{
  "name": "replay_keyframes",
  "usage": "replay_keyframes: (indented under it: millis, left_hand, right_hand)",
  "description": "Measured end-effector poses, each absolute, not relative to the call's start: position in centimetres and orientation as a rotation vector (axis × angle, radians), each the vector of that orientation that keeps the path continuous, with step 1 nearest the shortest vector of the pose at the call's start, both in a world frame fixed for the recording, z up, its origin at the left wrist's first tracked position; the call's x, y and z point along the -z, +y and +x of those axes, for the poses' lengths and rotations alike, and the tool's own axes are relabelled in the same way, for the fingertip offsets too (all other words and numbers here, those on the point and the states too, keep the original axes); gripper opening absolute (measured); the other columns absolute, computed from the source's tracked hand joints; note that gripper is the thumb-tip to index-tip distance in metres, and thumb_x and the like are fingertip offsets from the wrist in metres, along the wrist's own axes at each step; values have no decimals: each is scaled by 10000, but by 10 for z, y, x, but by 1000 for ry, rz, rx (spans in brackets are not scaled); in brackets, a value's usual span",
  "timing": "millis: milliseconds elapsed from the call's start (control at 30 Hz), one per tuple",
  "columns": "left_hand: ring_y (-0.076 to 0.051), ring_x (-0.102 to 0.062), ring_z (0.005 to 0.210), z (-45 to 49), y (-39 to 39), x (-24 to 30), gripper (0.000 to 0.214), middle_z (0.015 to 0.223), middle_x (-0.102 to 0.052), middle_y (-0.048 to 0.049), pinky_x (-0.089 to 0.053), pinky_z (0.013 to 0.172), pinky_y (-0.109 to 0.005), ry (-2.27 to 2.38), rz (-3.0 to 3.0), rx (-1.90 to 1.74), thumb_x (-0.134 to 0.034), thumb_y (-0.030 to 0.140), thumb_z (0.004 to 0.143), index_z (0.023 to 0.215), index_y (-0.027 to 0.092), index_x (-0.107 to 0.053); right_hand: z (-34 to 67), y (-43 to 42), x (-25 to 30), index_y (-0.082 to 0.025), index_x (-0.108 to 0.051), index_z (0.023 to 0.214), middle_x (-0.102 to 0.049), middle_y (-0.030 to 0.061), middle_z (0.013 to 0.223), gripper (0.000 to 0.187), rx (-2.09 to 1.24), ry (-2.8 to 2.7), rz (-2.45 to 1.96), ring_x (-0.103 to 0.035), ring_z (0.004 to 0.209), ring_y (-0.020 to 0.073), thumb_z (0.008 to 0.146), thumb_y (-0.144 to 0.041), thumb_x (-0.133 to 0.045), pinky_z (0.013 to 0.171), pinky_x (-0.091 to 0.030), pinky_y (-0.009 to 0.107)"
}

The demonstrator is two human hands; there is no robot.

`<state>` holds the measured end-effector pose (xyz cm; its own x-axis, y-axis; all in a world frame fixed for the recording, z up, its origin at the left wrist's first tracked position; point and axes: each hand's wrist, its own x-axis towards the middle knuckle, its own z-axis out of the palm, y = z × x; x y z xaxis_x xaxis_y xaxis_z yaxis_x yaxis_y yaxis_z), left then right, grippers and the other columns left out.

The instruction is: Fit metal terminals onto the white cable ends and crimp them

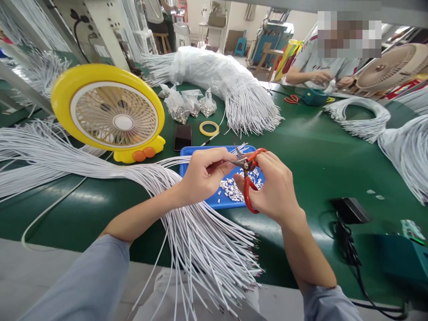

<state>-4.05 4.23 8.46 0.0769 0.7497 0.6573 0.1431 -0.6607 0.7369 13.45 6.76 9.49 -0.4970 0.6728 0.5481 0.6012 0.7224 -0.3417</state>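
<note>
My right hand (pixel 276 189) grips a pair of scissors (pixel 247 189) with red handles, fingers in the loops and dark blades apart. The blades point left, towards the fingertips of my left hand (pixel 209 174), which is closed in a pinch. What it pinches is mostly hidden; a small pale piece shows beside the blades. Below both hands lies a blue tray (pixel 219 205) with many small silvery metal pieces (pixel 232 189). A large bundle of white cables (pixel 200 240) passes under my left forearm and fans out over the table's front edge. Some cable ends reach the tray's far side.
A yellow fan (pixel 63 98) stands at left. Behind the tray are a phone (pixel 183 137), a tape roll (pixel 209 129), bags of metal parts (pixel 180 111) and a wrapped cable bundle (pixel 207 67). A black device (pixel 351 210) lies at right. Another person works across the table.
</note>
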Motion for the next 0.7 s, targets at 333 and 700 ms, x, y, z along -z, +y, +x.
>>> replay_keyframes:
  millis: [333, 700]
  left_hand:
    - [-79, -484, 555, -40, 44, -83, 135, 659, -611, -20, -359, 478, -195, 869, 1902, -1627, -552, 136, 870, 819, 132, -677]
    - [-77, -571, 562, -39, 35, -94, 158, 600, -626, -7, -482, 533, -167, 886, 1648, -1536, -607, 183, 852, 720, 118, -665]
  right_hand:
    - [134, 65, -97, -197, -479, 770, -586, 58, 824, 197, -296, -2281, -978, -514, 789, 197, 794, -331, -622, 701, -424, 328]
    - [145, 72, -101, -200, -532, 696, -665, -3, 766, 172, -886, -1662, -826, -601, 706, 131, 756, -231, -690, 664, -467, 280]
